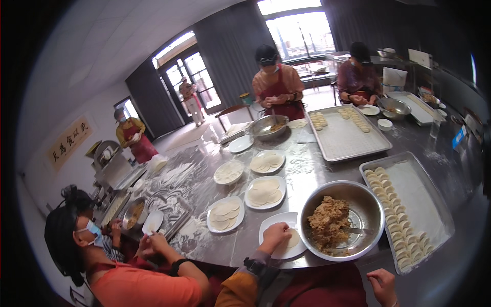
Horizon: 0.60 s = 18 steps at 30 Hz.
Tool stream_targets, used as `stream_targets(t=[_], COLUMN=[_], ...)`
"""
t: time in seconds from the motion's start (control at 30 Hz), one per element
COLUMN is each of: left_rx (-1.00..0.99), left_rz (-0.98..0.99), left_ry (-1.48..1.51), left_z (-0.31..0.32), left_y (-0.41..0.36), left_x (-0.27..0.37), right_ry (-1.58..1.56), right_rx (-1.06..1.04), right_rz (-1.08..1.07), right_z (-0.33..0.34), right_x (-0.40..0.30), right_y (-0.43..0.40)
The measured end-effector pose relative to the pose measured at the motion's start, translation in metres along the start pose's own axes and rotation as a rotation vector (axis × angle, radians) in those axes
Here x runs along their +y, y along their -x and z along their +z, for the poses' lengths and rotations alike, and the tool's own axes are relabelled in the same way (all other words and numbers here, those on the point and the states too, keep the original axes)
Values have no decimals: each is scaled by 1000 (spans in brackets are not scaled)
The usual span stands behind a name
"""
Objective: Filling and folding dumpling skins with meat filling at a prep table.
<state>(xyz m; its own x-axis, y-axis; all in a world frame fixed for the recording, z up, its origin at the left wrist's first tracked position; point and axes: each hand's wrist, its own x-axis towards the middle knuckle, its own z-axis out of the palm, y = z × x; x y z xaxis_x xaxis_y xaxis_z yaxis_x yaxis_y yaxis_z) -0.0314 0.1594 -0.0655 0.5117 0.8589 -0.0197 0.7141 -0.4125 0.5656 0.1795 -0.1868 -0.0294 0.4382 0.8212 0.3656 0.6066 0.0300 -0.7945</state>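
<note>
My left hand [275, 236] reaches over a white plate [268, 222] in front of me. Its bent fingertips touch the edge of a round dumpling wrapper [294, 238]; whether they pinch it is hidden. Low on the right, my right hand [383, 286] hangs beside the table edge, fingers loosely curled and nothing seen in it. Between the hands stands a steel bowl [378, 226] with a mound of minced filling [329, 222] and a flat metal utensil [360, 231]. To its right, a metal tray [422, 199] carries rows of folded dumplings [391, 218].
Plates of stacked wrappers [225, 215] stand beyond my left hand. Another dumpling tray [345, 142] and a steel bowl [268, 128] lie across the floury table [199, 172]. A co-worker in an orange shirt [149, 284] sits close on my left; other people work opposite.
</note>
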Motion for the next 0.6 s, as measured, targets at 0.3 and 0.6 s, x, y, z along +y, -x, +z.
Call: stream_targets(t=[0.3, 0.6], left_rx=[158, 345], left_rz=[52, -190], left_ry=[487, 1746], left_z=[2, -22], left_y=[33, 89], left_x=[-8, -8], right_ry=[28, -12], right_rx=[-112, -159], right_rz=[-7, -6], right_z=[0, 8], right_x=[-13, -17], right_y=[0, -10])
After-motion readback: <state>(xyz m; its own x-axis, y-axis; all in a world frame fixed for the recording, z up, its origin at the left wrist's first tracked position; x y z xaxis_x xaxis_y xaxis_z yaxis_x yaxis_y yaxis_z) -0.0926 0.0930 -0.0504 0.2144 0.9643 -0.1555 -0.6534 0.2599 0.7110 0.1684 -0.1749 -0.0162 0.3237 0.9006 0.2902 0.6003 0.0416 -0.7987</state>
